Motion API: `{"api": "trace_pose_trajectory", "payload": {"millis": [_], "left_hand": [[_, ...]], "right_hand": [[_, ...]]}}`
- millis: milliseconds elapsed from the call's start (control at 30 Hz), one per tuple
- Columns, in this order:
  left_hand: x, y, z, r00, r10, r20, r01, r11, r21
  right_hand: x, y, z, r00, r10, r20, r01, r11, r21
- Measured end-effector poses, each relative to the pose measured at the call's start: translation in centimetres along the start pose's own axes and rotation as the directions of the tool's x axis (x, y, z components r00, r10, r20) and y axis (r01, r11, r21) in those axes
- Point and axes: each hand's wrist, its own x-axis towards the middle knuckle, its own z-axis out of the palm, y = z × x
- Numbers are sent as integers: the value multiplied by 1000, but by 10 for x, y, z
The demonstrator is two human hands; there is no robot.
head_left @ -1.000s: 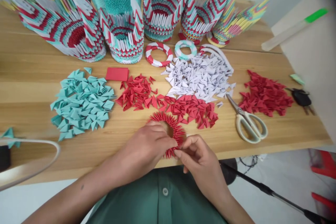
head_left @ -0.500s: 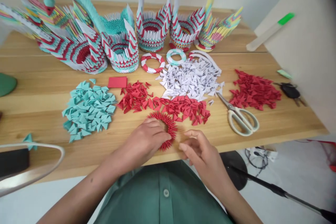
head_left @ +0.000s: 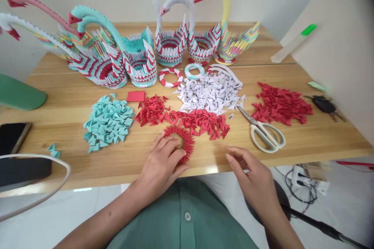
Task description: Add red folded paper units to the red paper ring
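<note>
A spiky red paper ring (head_left: 188, 144) lies near the table's front edge. My left hand (head_left: 164, 157) rests over its left side, the fingers wrapped round that part of the ring. To the right, my right hand (head_left: 248, 171) is held apart from the ring by the table edge, fingers loosely curved with a gap between thumb and fingers and nothing visible in them. Just behind the ring lie loose red folded pieces (head_left: 204, 122), and a smaller red heap (head_left: 152, 111). Further back is a pile of white pieces (head_left: 210, 91).
Teal pieces (head_left: 109, 122) lie at left, scissors (head_left: 267, 134) and another red pile (head_left: 282, 103) at right. Paper swans, such as the yellow-necked one (head_left: 233, 44), line the back. A phone (head_left: 13, 138), a green object (head_left: 22, 91) and keys (head_left: 324, 104) are near the sides.
My right hand has moved right, away from the red ring. My left hand stays on the ring. The view has shifted, showing more of the swans and the phone.
</note>
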Motion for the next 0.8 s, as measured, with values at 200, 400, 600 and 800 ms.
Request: {"api": "trace_pose_trajectory", "payload": {"millis": [200, 400, 600, 800], "left_hand": [[5, 6, 4, 1000, -17, -18, 16, 999, -46], [2, 1, -5, 999, 31, 39, -28, 996, -90], [-8, -8, -25, 995, 63, 81, -56, 995, -84], [-25, -14, -44, 998, 52, 26, -48, 991, -125]], "right_hand": [[18, 10, 4, 993, -116, -13, 115, 992, -58], [32, 9, 3, 966, -258, -30, 251, 956, -152], [45, 4, 8, 928, -373, 13, 362, 890, -277], [49, 3, 19, 911, -409, 46, 400, 853, -335]]}}
